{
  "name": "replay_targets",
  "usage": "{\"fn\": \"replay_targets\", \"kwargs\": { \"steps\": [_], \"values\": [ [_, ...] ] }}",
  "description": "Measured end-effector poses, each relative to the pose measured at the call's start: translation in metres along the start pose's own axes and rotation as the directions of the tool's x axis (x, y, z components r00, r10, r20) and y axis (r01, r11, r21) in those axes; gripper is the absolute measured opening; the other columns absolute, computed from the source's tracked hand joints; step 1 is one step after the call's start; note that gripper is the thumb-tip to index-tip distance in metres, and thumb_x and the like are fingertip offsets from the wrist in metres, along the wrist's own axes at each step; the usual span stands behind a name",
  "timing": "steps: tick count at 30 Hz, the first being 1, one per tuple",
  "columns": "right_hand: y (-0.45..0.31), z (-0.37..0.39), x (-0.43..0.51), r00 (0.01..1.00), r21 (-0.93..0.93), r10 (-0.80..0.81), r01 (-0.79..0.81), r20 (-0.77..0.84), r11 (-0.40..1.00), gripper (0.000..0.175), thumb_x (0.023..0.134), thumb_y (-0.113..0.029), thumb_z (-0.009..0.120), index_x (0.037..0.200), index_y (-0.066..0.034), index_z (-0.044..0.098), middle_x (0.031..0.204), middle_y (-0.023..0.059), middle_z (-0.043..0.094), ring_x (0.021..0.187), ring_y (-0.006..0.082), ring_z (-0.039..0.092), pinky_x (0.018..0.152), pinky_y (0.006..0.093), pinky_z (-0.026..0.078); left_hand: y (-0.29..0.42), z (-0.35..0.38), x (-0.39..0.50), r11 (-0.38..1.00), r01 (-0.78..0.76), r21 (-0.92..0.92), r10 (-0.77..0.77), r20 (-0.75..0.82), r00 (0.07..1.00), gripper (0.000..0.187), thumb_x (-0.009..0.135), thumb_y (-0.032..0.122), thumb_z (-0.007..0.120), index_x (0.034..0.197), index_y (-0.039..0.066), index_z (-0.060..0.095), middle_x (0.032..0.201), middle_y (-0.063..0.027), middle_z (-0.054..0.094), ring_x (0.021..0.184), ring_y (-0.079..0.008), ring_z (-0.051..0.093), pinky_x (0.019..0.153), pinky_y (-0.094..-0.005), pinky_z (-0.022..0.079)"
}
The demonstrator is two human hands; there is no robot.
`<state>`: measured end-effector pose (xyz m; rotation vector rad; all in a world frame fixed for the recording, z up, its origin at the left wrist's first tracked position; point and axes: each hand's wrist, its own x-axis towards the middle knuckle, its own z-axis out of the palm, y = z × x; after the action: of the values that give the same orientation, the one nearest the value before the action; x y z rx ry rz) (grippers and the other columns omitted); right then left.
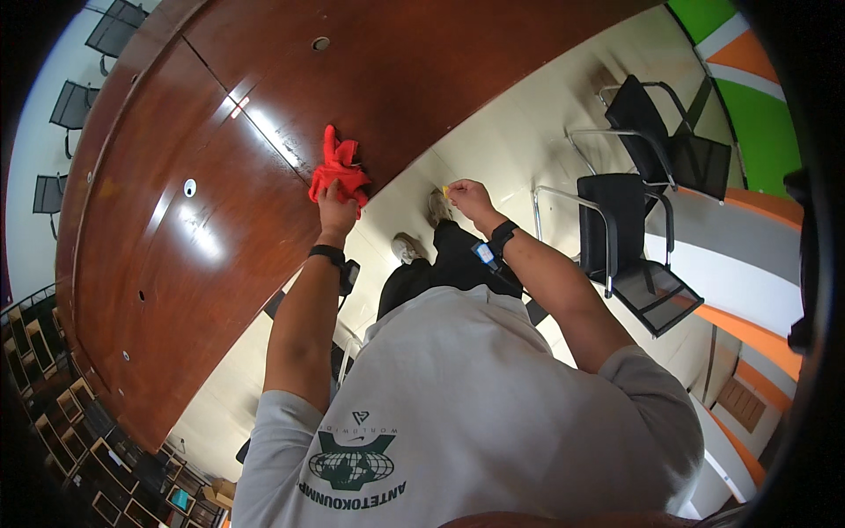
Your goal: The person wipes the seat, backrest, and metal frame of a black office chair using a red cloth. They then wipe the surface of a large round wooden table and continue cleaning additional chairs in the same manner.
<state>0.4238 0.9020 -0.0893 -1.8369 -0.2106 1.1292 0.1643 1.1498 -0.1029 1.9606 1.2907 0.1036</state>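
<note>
My left hand (336, 210) grips the near part of a bunched red cloth (342, 173) at the edge of a long reddish-brown wooden table (396, 86). One narrow end of the cloth points away across the tabletop. Out over the floor, to the right of the table edge, my right hand (470, 198) pinches a small yellow piece (446, 192) between thumb and fingers. What the yellow piece is cannot be made out, as most of it is covered. Each wrist wears a black strap with a small device.
Two black mesh chairs with chrome arms, a nearer one (610, 224) and a farther one (634, 125), stand on the right. My shoes (440, 206) are on the pale tiled floor (515, 142). A round cable hole (321, 43) and a red-and-white sticker (240, 107) mark the tabletop. Wooden shelving (109, 462) lies lower left.
</note>
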Motion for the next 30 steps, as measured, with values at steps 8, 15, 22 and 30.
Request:
{"fn": "replay_targets", "kwargs": {
  "steps": [8,15,22,30],
  "values": [
    [-0.046,0.010,0.036,1.000,-0.093,-0.023,0.023,0.003,0.995,0.015,0.102,-0.014,0.073,0.110,-0.0015,0.072,0.092,0.0031,0.072,0.079,0.0109,0.066,0.072,0.0273,0.054,-0.002,-0.001,0.001,0.996,0.052,-0.076,-0.049,0.036,0.998,0.076,0.084,0.020,0.074,0.155,0.006,0.053,0.162,-0.0325,0.040,0.154,-0.0452,0.036,0.129,-0.0456,0.033],
    [-0.105,0.041,0.114,0.996,-0.205,-0.027,0.045,0.089,0.978,0.013,0.099,-0.018,0.070,0.103,-0.0059,0.074,0.089,0.0025,0.073,0.069,0.0132,0.068,0.063,0.0303,0.055,0.009,-0.010,0.023,0.984,0.113,-0.138,-0.114,-0.004,0.993,0.085,0.082,0.019,0.079,0.160,0.007,0.045,0.164,-0.0322,0.033,0.154,-0.0472,0.036,0.127,-0.0483,0.036],
    [-0.193,0.085,0.216,0.948,-0.309,-0.107,0.202,0.300,0.929,0.014,0.098,-0.019,0.074,0.101,-0.0048,0.075,0.086,0.0034,0.075,0.073,0.0117,0.071,0.066,0.0276,0.057,0.042,-0.013,0.052,0.916,0.402,0.005,-0.402,0.060,0.914,0.107,0.077,0.027,0.086,0.167,0.030,0.028,0.168,-0.0303,0.019,0.150,-0.0538,0.037,0.121,-0.0581,0.041],
    [-0.254,0.137,0.319,0.914,-0.532,-0.166,0.355,0.370,0.769,0.020,0.095,-0.024,0.076,0.099,-0.0040,0.077,0.091,0.0085,0.077,0.084,0.0216,0.073,0.078,0.0373,0.058,0.064,-0.018,0.086,0.833,0.517,-0.198,-0.533,-0.034,0.845,0.090,0.077,0.018,0.088,0.157,0.019,0.047,0.152,-0.0293,0.036,0.138,-0.0495,0.047,0.120,-0.0496,0.044]
  ]
}}
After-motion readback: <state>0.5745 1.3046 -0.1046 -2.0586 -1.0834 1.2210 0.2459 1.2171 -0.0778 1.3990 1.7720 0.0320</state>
